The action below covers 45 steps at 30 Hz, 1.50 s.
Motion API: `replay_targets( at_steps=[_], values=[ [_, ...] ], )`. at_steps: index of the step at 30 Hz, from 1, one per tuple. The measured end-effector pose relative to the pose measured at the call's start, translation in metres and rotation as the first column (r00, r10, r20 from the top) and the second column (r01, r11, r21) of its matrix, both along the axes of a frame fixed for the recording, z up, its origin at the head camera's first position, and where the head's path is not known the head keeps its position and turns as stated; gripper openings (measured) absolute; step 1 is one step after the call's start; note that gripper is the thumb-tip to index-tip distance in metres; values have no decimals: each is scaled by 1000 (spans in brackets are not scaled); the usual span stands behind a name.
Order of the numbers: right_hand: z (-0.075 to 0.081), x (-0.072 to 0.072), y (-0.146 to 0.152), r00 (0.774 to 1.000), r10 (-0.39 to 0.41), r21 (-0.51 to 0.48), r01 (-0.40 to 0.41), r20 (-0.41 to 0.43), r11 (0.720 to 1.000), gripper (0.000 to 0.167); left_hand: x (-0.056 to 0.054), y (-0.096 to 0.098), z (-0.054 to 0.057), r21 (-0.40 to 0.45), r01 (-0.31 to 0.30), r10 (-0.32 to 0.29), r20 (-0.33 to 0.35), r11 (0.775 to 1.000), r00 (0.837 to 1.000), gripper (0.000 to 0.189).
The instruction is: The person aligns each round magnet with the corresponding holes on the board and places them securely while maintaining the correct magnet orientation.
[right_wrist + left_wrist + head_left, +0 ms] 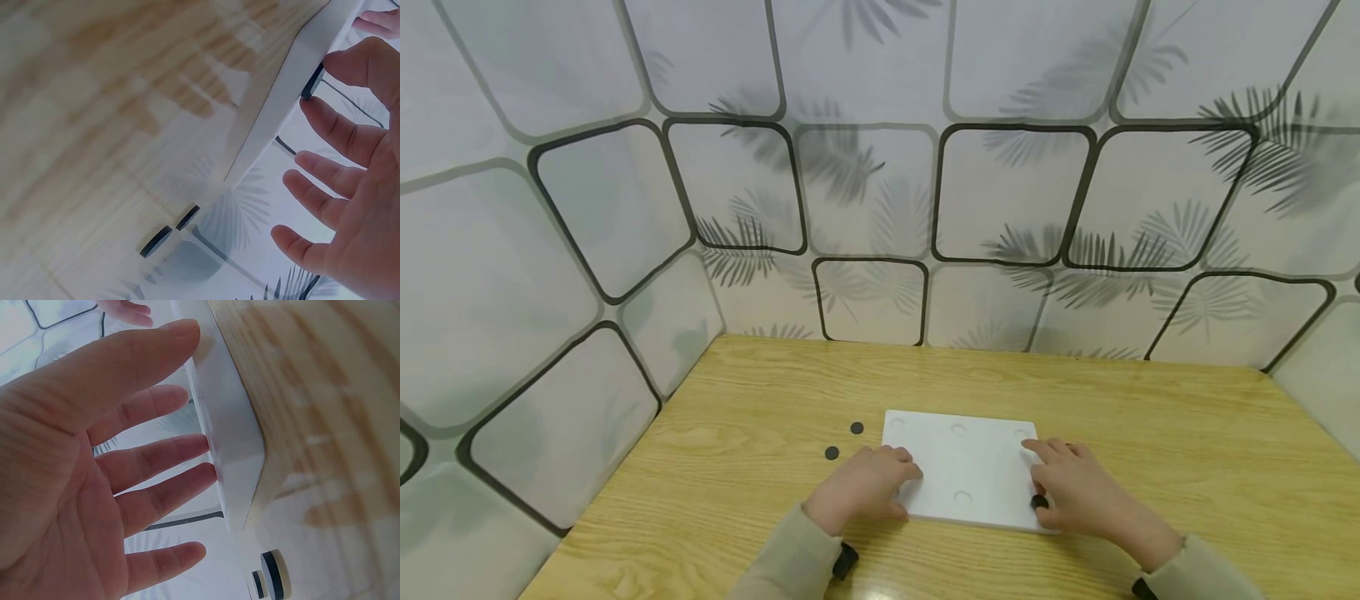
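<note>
Pale sleeves [790,562] lay nearest the head camera, with a black wrist unit [845,562] at the left cuff. The white panel [973,465] lay flat on the wooden table [775,383], between my hands.

Left hand [874,479]: fingers extended and relaxed, resting at the panel's left edge, thumb by its near left corner. No disc showed in its grasp. Right hand [1078,492]: thumb and forefinger pinched one dark disc [1039,502] at the panel's near right corner; the other fingers were spread apart from it. (Whether that disc was seated or merely held against the surface, I could not confirm from any view.)

Status: I judged the fitting of discs to be at an early stage. The three round recesses [958,429] along the far side were bare, as was the middle one on the near side. My left hand covered the near left corner, so I could not tell its condition.

Outstanding parts: two loose discs [857,427] lay on the table, left of the panel and apart from each other. The right wrist view showed another pair of discs [155,242] to the panel's right, none of these four yet placed.
</note>
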State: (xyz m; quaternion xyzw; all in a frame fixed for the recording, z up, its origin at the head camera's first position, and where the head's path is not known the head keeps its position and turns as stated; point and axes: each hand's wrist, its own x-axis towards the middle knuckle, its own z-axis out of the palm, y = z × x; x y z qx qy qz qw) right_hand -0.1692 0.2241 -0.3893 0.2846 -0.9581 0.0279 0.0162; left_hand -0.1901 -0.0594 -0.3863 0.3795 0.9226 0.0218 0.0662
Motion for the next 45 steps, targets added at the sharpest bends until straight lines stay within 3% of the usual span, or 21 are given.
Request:
replay_targets(
  at_steps=[45],
  values=[
    [0, 4, -1, 1000, -3, -17, 3, 0, 1000, 28, -1, -1, -1, 11, 4, -4, -3, 1000, 1000, 41]
  ],
)
